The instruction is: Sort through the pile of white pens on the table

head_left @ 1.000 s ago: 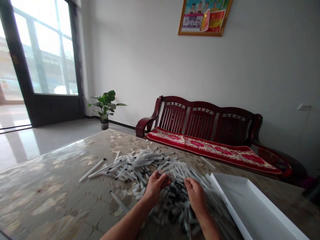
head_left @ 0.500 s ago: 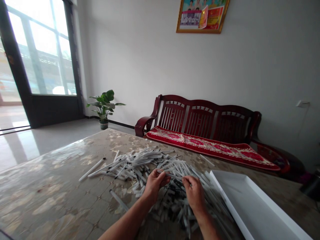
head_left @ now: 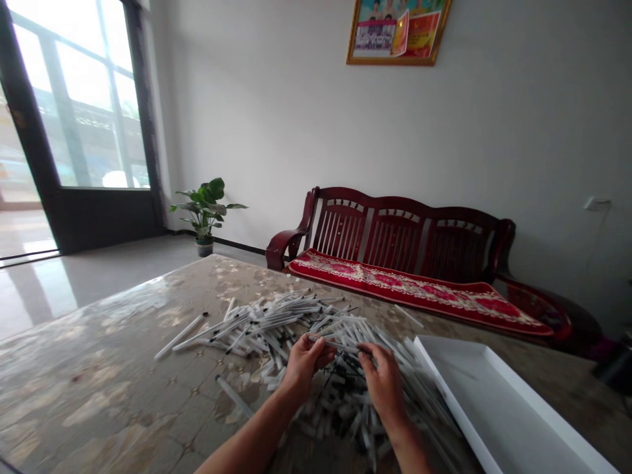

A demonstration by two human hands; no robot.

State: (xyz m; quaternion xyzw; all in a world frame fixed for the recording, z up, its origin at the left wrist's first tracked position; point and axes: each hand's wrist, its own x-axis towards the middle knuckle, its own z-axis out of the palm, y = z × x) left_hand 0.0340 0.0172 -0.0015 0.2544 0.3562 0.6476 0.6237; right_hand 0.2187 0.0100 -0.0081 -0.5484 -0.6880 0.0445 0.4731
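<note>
Both hands are over a heap of pen parts on the table. My left hand [head_left: 305,363] is closed, with its thumb and forefinger pinching one end of a slim pen [head_left: 340,345]. The pen lies almost level between the two hands. At its other end, my right hand [head_left: 379,368] has its thumb and fingers pinched together on it. Around and beyond the hands lie many whitish pens [head_left: 286,316] with dark tips. Clear tubes [head_left: 424,375] are heaped to the right, and short white and black pieces [head_left: 345,405] lie under the hands, partly blurred.
A shallow white box [head_left: 513,401] stands at the right of the patterned tabletop [head_left: 123,375]. Single pens [head_left: 180,336] lie loose at the left. Behind the table are a dark red wooden bench [head_left: 395,230], a potted plant [head_left: 205,207] and a glazed door [head_left: 93,118].
My right hand has shifted slightly left and up along the pen, its forefinger reaching further over it. My left hand stays nearly where it was.
</note>
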